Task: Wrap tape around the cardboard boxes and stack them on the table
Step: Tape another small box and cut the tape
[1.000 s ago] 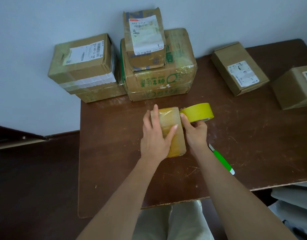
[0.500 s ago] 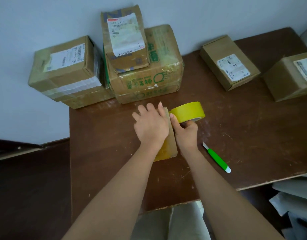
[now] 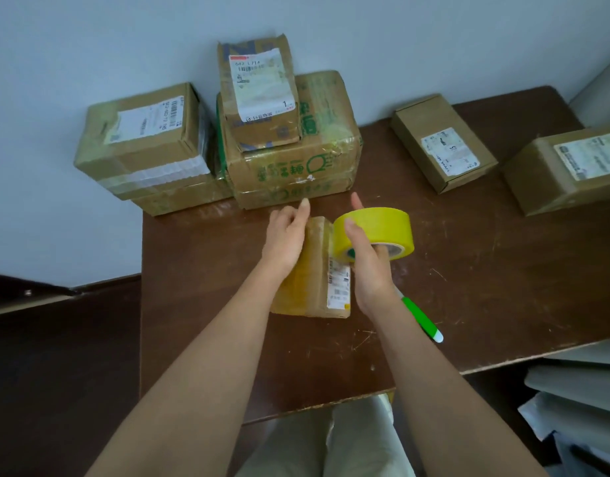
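1. Step in hand, as I judge it: taping the small box (image 3: 310,270), which lies on the tabletop (image 3: 468,287) near its middle, between the two hands.
2. Left hand (image 3: 285,237) rests on the box's left side, forefinger pointing far; whether its grip is clamped on the box I cannot tell.
3. Right hand (image 3: 365,259) holds the yellow roll (image 3: 375,232) just right of the box's far end, its grip clamped on the roll with fingers through the core.
4. Whether a strip runs from roll to box cannot be made out.
5. A green cutter (image 3: 422,318) lies just right of the right wrist.
6. Next probably calls for carrying the roll round the box while the left hand steadies it.
7. The stack (image 3: 289,160) stands far, against the wall; two loose boxes (image 3: 444,142) wait far right.
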